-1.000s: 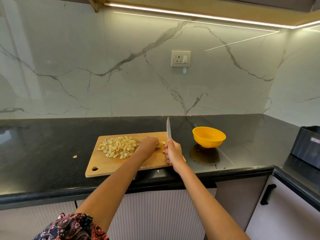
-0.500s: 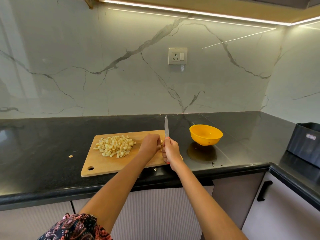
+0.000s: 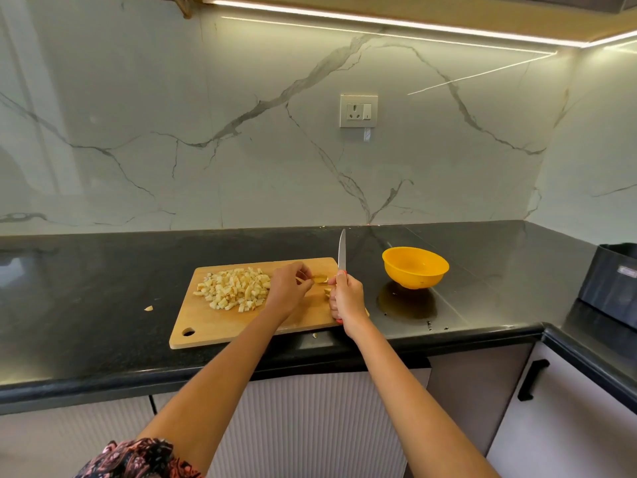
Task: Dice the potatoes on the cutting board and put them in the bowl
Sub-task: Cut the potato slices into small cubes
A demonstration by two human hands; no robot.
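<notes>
The right hand [image 3: 348, 300] is wrapped in a full grip around the red handle of a kitchen knife [image 3: 341, 251], whose narrow blade is pointed away toward the far wall, above the right edge of the wooden cutting board [image 3: 220, 326]. Just to its left, the left hand [image 3: 289, 288] is curled in a narrow pinching grip on a small uncut potato piece [image 3: 320, 279] resting on the board. Another small piece is partly hidden beside the right hand. Further left, a loose heap of diced potato cubes [image 3: 234, 288] is spread over the middle of the board. A hanging hole is seen at the board's near left corner. To the right of the board, well apart from the dice, a yellow bowl [image 3: 415, 267] is set on the black table [image 3: 86, 305]. One stray potato bit [image 3: 148, 308] lies on the table left of the board. A wall socket [image 3: 358, 111] is mounted on the marble backsplash behind.
</notes>
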